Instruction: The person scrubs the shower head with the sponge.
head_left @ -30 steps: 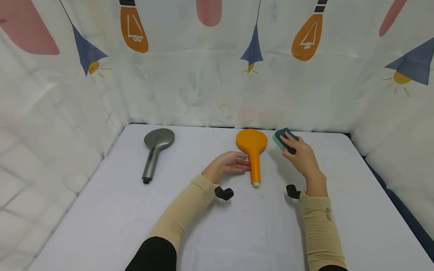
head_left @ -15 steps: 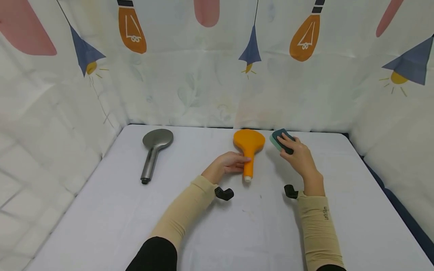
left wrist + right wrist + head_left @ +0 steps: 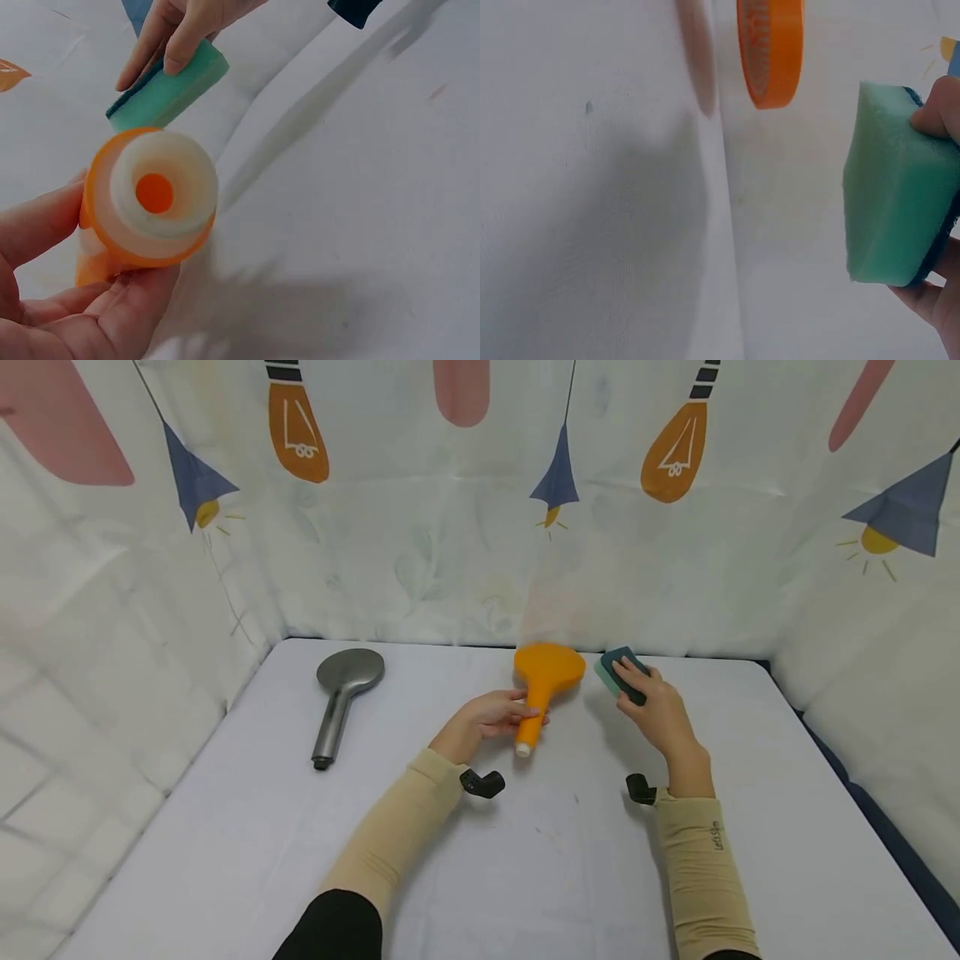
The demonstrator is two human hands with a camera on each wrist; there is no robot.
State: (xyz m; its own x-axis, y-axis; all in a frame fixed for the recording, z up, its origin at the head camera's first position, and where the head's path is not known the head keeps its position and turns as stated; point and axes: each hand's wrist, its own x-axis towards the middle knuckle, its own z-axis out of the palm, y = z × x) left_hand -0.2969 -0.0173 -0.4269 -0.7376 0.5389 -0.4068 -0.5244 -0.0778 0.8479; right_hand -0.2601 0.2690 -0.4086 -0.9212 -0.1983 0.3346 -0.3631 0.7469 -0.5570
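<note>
Orange shower head (image 3: 549,667) seems light, stiff, maybe slippery; our left fingers (image 3: 146,300) clasp its handle (image 3: 528,729), our surest hold; our right fingers (image 3: 633,677) pinch the sponge (image 3: 892,184) beside it

- A grey shower head (image 3: 342,693) is laid on the left part of the surface (image 3: 525,868), its round head pointed toward the back edge and its handle tipped with black.
- The surface is covered in white.
- It is bounded at the back and sides by a pale, creased curtain (image 3: 465,560), printed with orange bulbs (image 3: 298,435), blue lamps (image 3: 557,477) and pink shapes (image 3: 461,393).
- Dark blue fabric (image 3: 885,827) is seen along the right edge.
</note>
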